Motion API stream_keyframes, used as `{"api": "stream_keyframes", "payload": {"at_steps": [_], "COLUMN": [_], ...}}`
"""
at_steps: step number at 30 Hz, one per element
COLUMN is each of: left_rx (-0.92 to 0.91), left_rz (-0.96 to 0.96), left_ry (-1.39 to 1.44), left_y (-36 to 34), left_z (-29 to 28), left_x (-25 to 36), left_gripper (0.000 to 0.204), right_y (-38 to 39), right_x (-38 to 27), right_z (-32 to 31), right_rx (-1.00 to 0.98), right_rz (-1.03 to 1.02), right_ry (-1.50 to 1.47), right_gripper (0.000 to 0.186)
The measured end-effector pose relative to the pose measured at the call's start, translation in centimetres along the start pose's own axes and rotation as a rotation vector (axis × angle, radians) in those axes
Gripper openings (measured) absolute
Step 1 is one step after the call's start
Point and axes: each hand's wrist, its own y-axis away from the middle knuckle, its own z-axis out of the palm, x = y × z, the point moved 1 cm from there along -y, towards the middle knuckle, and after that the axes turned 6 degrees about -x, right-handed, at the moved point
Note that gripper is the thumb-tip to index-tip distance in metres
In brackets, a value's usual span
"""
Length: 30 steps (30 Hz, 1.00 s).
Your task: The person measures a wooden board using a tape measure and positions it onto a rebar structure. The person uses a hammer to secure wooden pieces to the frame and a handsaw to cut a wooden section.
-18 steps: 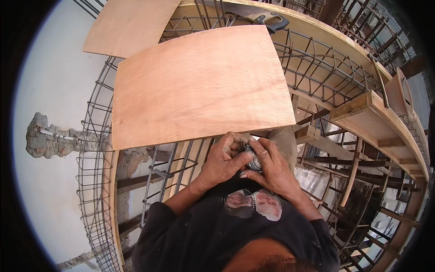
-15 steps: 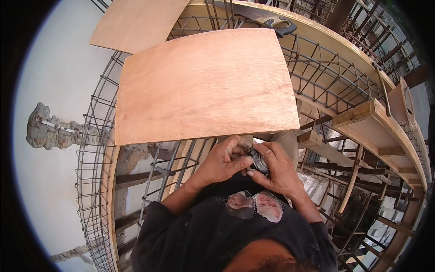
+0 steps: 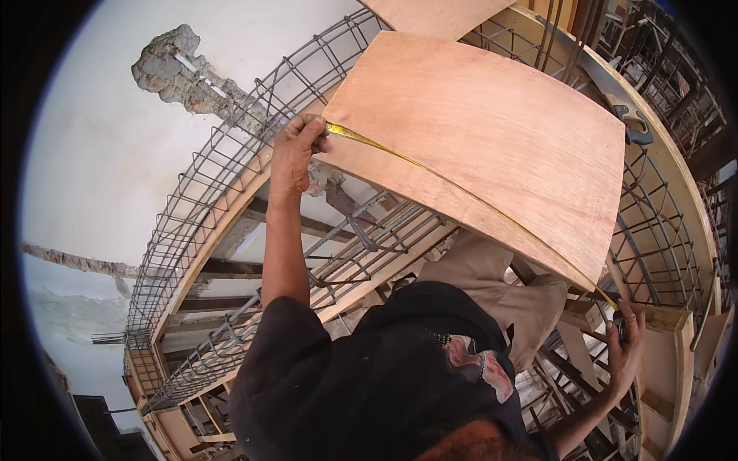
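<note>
A plywood panel lies in front of me, its grain side up. A yellow tape measure blade is drawn out across the panel, slanting from its left corner to its near right corner. My left hand pinches the blade's end at the panel's left edge. At the near right corner, my right hand is closed around the tape's dark case, which the fingers partly hide.
Another plywood sheet lies beyond the panel. A handsaw rests on the curved formwork at right. Rebar cages run along the broken wall at left. Timber framing stands by my right hand, with gaps between steel bars below.
My hands have moved apart from in front of my chest, and the tape blade is now drawn out across the panel. The view has shifted, turning the panel's slant.
</note>
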Motion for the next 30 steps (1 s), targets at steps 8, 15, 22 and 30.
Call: {"api": "stream_keyframes", "payload": {"at_steps": [8,15,22,30], "left_rx": [0.289,0.312,0.333,0.271], "left_rz": [-0.045,-0.187,-0.184,-0.16], "left_ry": [-0.294,-0.141,-0.011,0.038], "left_y": [-2.8,-2.2,-3.0,-1.6], "left_z": [-7.1,-8.9,-8.3,-8.3], "left_x": [-6.3,-10.1,-11.0,-11.5], "left_gripper": [0.016,0.02,0.023,0.022], "right_y": [-2.9,-3.0,-3.1,-4.7], "right_x": [-3.1,-3.5,-3.5,-2.5], "right_z": [0.1,1.4,1.5,0.7], "right_rx": [-0.047,-0.058,-0.073,-0.107], "right_rz": [-0.113,-0.162,-0.137,-0.202], "right_ry": [0.002,0.018,0.0,0.065], "right_gripper": [0.038,0.035,0.038,0.039]}}
